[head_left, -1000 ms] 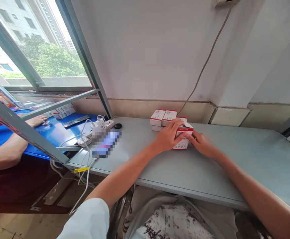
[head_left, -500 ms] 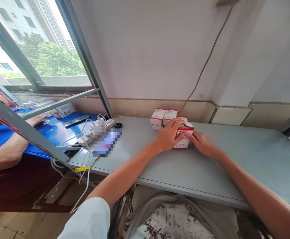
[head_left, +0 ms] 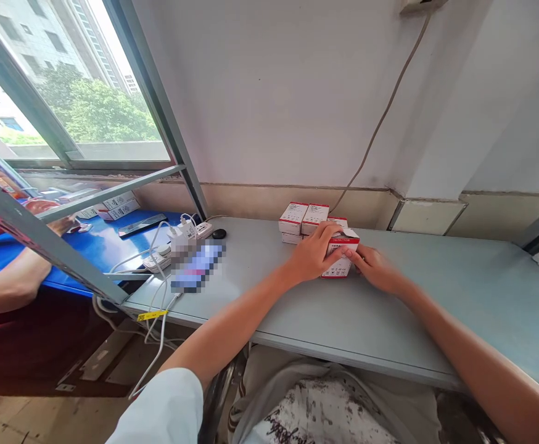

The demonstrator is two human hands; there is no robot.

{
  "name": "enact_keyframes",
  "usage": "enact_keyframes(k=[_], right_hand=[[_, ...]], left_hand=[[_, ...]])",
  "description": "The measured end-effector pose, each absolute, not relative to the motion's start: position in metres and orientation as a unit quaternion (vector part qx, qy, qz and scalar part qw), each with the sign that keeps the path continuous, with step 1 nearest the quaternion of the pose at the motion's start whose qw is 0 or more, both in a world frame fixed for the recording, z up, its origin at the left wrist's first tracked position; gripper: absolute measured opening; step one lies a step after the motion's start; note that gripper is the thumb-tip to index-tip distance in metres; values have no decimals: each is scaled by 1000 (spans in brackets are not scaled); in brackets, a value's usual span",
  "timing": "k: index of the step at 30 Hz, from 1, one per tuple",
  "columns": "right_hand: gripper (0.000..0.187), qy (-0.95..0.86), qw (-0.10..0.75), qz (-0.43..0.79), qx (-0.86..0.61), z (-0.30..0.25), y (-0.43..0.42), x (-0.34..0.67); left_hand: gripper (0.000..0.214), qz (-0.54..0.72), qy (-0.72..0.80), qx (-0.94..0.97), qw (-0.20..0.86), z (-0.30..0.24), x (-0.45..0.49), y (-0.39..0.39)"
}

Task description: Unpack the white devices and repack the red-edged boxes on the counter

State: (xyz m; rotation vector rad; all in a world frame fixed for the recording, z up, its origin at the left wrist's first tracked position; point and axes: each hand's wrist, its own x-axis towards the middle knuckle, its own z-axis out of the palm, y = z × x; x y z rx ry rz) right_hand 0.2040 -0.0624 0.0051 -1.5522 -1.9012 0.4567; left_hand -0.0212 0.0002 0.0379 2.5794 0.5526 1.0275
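Observation:
Two small red-and-white cardboard boxes, one on top of the other, stand on the grey table (head_left: 269, 308) in front of me; the upper box (head_left: 349, 237) has "DETECTOR" printed on its red edge. My left hand (head_left: 314, 251) wraps the left side and top of these boxes, its thumb across the front. From the right, my right hand (head_left: 375, 266) presses its fingers against their side, fingertips partly hidden. Close behind, more such white boxes (head_left: 293, 216) are stacked near the wall.
Left of my hands lie a blurred phone (head_left: 198, 265) on a charging cable, a round black object (head_left: 219, 234) and power strips (head_left: 158, 259). Beyond a metal frame (head_left: 66, 246), another person's arm (head_left: 24, 277) rests at a blue table (head_left: 107, 237) with boxes and a dark phone.
My hands keep the same grip on the boxes, with hardly any movement. The view has shifted very slightly. At the blue table, the other person's hand has moved a little.

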Motion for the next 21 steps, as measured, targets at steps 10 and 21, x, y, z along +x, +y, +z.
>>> enact_keyframes(k=[10, 21], right_hand=[[64, -729, 326, 163, -580, 6, -63, 204], [64, -728, 320, 162, -584, 7, -63, 203]], left_hand=[[37, 363, 188, 899, 155, 39, -22, -1], [38, 359, 192, 901, 150, 38, -22, 0]])
